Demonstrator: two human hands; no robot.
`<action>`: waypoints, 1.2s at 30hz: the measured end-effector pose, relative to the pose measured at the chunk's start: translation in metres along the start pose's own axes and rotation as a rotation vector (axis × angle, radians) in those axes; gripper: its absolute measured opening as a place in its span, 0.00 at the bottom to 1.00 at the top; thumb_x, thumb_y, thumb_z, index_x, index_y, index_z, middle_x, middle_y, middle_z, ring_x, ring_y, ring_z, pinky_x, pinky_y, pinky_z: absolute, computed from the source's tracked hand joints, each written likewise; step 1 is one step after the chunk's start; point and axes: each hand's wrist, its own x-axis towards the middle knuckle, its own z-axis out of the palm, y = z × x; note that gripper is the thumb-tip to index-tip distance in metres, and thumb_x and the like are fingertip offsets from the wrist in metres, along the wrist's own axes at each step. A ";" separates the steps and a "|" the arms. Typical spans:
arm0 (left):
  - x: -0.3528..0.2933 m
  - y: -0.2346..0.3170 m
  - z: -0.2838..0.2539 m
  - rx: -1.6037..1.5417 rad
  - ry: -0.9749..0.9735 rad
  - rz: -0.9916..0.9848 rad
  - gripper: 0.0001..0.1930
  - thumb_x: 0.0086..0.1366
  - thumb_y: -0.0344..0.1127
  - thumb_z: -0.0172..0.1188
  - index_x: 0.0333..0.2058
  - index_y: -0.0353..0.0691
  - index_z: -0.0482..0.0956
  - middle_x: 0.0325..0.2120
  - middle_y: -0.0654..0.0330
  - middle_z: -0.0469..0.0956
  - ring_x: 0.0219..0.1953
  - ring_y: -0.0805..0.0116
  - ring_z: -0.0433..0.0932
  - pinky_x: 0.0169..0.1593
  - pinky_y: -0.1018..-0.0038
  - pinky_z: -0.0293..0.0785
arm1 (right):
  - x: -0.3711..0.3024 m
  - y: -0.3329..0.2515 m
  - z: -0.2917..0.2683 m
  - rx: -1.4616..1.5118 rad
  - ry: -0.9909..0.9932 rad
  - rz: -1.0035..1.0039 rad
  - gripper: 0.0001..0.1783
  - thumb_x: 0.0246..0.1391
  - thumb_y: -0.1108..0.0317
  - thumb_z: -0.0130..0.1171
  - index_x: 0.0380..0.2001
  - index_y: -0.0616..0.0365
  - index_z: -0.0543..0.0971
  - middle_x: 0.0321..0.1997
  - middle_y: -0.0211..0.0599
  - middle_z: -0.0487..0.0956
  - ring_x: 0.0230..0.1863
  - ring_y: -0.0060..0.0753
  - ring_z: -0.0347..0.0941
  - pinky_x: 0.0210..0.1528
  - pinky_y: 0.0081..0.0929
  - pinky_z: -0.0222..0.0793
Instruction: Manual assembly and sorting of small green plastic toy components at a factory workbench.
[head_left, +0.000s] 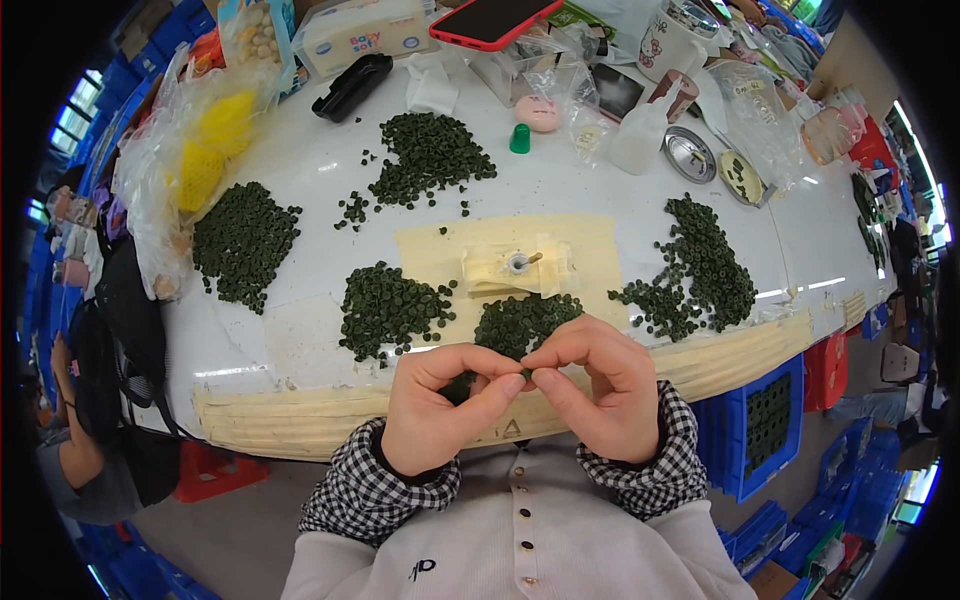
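My left hand (pixel 440 405) and my right hand (pixel 605 390) meet at the table's near edge, fingertips pinched together. Between them is a small dark green piece (pixel 527 375), mostly covered by the fingers. Just beyond lies a pile of small dark green round pieces (pixel 525 322), partly hidden by my right hand. Behind that pile, a small block fixture (pixel 518 264) with a round metal centre and a thin brownish pin is taped to the table. Another pile of the round pieces (pixel 388 312) lies left of it, and a larger one (pixel 705 265) to the right.
More dark green pieces lie in a far heap (pixel 425 160) and a left heap (pixel 245 240). A green thimble-like cap (pixel 520 139), white squeeze bottle (pixel 640 138), open tin (pixel 689 154) and red-edged phone (pixel 495 20) stand farther back. A blue crate (pixel 735 440) sits below right.
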 end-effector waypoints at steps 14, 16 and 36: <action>-0.003 -0.004 0.000 -0.035 0.036 0.007 0.03 0.56 0.23 0.58 0.30 0.31 0.78 0.22 0.68 0.76 0.22 0.86 0.63 0.27 0.87 0.61 | 0.001 -0.004 0.008 -0.055 0.039 -0.051 0.08 0.42 0.82 0.58 0.29 0.64 0.78 0.27 0.38 0.76 0.28 0.27 0.74 0.32 0.20 0.70; -0.001 -0.004 0.001 -0.061 0.050 -0.001 0.03 0.56 0.23 0.58 0.30 0.32 0.78 0.23 0.67 0.77 0.23 0.86 0.63 0.28 0.86 0.62 | 0.002 -0.004 0.009 -0.027 0.042 -0.042 0.07 0.42 0.82 0.58 0.29 0.64 0.78 0.27 0.38 0.76 0.28 0.27 0.74 0.32 0.20 0.70; -0.020 0.019 -0.048 -1.089 0.267 -0.323 0.08 0.66 0.33 0.44 0.35 0.38 0.71 0.26 0.62 0.72 0.16 0.80 0.57 0.20 0.83 0.55 | -0.006 -0.072 -0.082 0.397 -1.253 -0.742 0.11 0.56 0.65 0.51 0.38 0.59 0.76 0.44 0.40 0.73 0.41 0.39 0.72 0.43 0.33 0.72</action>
